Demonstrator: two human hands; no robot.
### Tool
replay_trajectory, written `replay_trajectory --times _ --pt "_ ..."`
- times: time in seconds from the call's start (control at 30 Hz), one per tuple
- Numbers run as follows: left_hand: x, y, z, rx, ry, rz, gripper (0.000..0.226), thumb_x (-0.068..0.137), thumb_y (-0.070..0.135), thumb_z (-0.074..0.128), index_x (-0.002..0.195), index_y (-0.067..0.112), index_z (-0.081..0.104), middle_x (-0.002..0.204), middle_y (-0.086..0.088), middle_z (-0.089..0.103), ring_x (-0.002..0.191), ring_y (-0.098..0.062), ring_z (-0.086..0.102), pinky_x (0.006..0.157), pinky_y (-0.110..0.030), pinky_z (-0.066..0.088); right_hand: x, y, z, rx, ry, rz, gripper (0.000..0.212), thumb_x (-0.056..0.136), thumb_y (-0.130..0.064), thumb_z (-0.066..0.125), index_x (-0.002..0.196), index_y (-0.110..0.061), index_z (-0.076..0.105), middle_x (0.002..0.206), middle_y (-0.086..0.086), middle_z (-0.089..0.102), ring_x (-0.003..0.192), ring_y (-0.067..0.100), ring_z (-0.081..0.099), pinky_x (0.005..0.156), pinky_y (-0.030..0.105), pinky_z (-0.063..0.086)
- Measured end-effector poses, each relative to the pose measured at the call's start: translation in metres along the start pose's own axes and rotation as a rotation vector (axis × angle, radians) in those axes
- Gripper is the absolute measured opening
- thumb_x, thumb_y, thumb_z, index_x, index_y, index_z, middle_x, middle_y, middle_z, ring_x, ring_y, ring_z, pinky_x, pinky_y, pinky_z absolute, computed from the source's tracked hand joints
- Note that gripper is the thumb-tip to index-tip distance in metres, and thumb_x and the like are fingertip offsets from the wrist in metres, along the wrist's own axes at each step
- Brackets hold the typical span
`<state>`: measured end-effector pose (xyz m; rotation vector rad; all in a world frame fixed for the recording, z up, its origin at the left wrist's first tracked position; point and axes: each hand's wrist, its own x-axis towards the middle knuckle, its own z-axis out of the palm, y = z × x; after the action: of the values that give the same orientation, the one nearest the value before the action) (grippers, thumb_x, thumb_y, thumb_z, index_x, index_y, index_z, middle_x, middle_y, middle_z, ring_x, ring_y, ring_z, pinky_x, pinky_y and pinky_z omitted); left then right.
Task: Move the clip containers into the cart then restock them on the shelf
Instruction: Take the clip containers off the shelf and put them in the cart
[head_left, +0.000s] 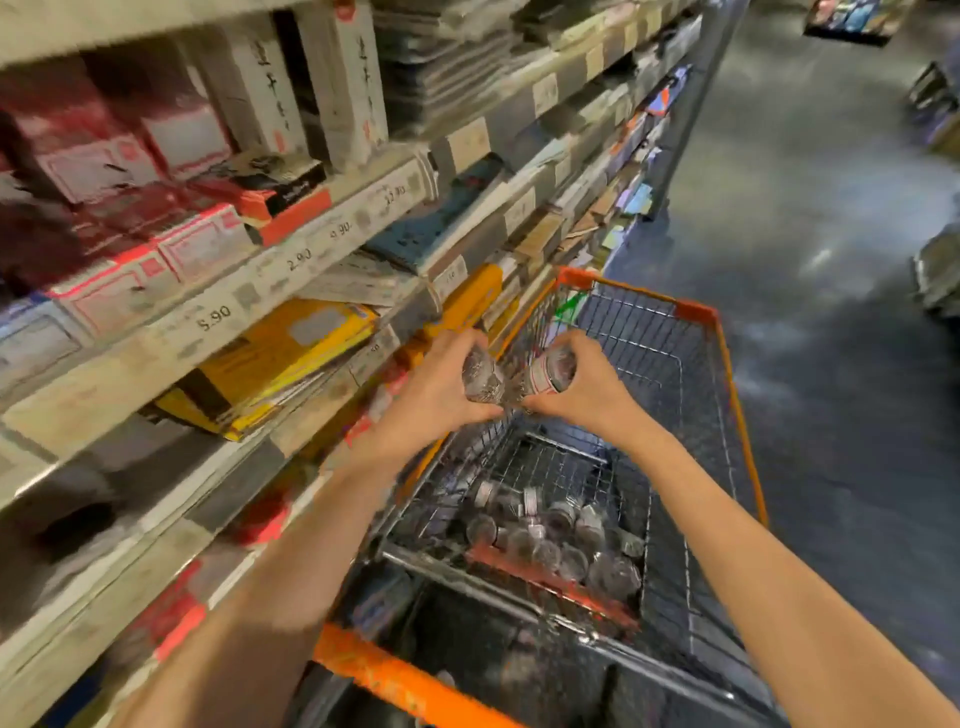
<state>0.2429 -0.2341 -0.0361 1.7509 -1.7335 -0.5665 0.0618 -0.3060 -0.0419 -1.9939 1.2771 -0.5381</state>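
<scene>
Now each hand (441, 387) (582, 387) grips clip container (480, 374) (553, 371), axes tilted.

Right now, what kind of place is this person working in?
Most likely a stationery shop aisle: price tags line the shelf edges, stacked paper goods fill them, and an orange wire cart stands alongside.

Clip containers (545, 535) in wire cart (727, 364)
</scene>
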Motion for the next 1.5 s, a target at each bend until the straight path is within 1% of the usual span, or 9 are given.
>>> replay_trajectory --times 0.1,0.33,0.53,0.73,0.83,0.9,1.07,1.23,1.5 --pt "0.018 -0.02 0.05 -0.008 -0.106 -0.042 0.06 0.065 0.022 0.083 0.113 0.02 0.046 0.119 0.001 0.043 0.109 -0.014 0.042 0.092 -0.031 0.037 -0.001 0.051 0.017 0.0 -0.012 0.141 0.062 0.066 -0.03 0.083 0.11 -0.019 0.041 0.107 -0.001 0.039 0.095 0.017 0.042 0.073 0.027 0.034" --pt "0.033 -0.065 0.162 -0.03 -0.335 -0.135 0.054 0.069 0.009 0.079 0.112 0.012 0.046 0.111 -0.003 0.041 0.1 -0.018 0.043 0.067 -0.023 0.028 -0.004 0.161 0.051 0.06 -0.081 0.396 0.058 0.071 -0.026 0.08 0.111 -0.016 0.039 0.108 0.001 0.037 0.09 0.017 0.041 0.061 0.022 0.034" --pt "0.035 -0.113 0.241 0.016 -0.501 -0.328 0.073 0.06 0.025 0.087 0.118 0.006 0.047 0.118 -0.014 0.045 0.108 -0.027 0.047 0.083 -0.031 0.038 -0.012 0.249 0.103 0.184 -0.094 0.589 0.049 0.066 -0.025 0.079 0.092 -0.022 0.037 0.088 -0.002 0.038 0.072 0.012 0.037 0.059 0.025 0.03" --pt "0.028 -0.155 0.3 0.027 -0.551 -0.477 0.085 0.065 0.025 0.085 0.132 0.004 0.037 0.126 -0.017 0.047 0.119 -0.03 0.044 0.089 -0.03 0.033 -0.016 0.311 0.157 0.231 -0.11 0.741 0.068 0.049 -0.048 0.075 0.098 -0.018 0.038 0.102 0.008 0.046 0.081 0.017 0.041 0.066 0.027 0.037" --pt "0.023 -0.169 0.321 -0.01 -0.541 -0.538 0.06 0.065 0.022 0.085 0.106 0.015 0.041 0.109 -0.011 0.046 0.103 -0.029 0.049 0.076 -0.029 0.036 -0.015 0.327 0.172 0.254 -0.132 0.805 0.061 0.062 -0.022 0.081 0.104 -0.018 0.036 0.12 0.008 0.04 0.088 0.012 0.041 0.059 0.015 0.033" --pt "0.021 -0.174 0.333 -0.011 -0.541 -0.562 0.063 0.064 0.024 0.085 0.108 0.016 0.04 0.117 -0.015 0.045 0.103 -0.029 0.048 0.087 -0.035 0.041 -0.014 0.343 0.183 0.234 -0.144 0.814 0.064 0.067 -0.017 0.08 0.114 -0.016 0.036 0.128 0.009 0.035 0.092 0.011 0.043 0.057 0.01 0.033" --pt "0.019 -0.171 0.35 0.031 -0.552 -0.584 0.086 0.065 0.03 0.084 0.132 0.009 0.035 0.136 -0.018 0.038 0.12 -0.033 0.044 0.103 -0.047 0.036 -0.013 0.351 0.193 0.221 -0.169 0.799 0.079 0.069 -0.022 0.08 0.131 -0.01 0.032 0.121 0.003 0.038 0.103 0.012 0.041 0.087 0.022 0.038" --pt "0.021 -0.171 0.35 0.013 -0.522 -0.574 0.068 0.067 0.027 0.083 0.117 0.011 0.04 0.128 -0.014 0.043 0.111 -0.03 0.05 0.094 -0.039 0.041 -0.022 0.356 0.195 0.149 -0.24 0.758 0.082 0.064 -0.033 0.084 0.126 -0.01 0.035 0.124 0.009 0.037 0.119 0.024 0.037 0.103 0.036 0.036" --pt "0.006 -0.17 0.341 0.087 -0.648 -0.492 0.076 0.077 0.023 0.075 0.138 0.01 0.032 0.135 -0.015 0.039 0.125 -0.03 0.041 0.1 -0.037 0.035 -0.024 0.342 0.19 0.107 -0.229 0.686 0.078 0.066 -0.026 0.08 0.133 -0.014 0.04 0.129 0.002 0.044 0.118 0.023 0.047 0.101 0.043 0.044"
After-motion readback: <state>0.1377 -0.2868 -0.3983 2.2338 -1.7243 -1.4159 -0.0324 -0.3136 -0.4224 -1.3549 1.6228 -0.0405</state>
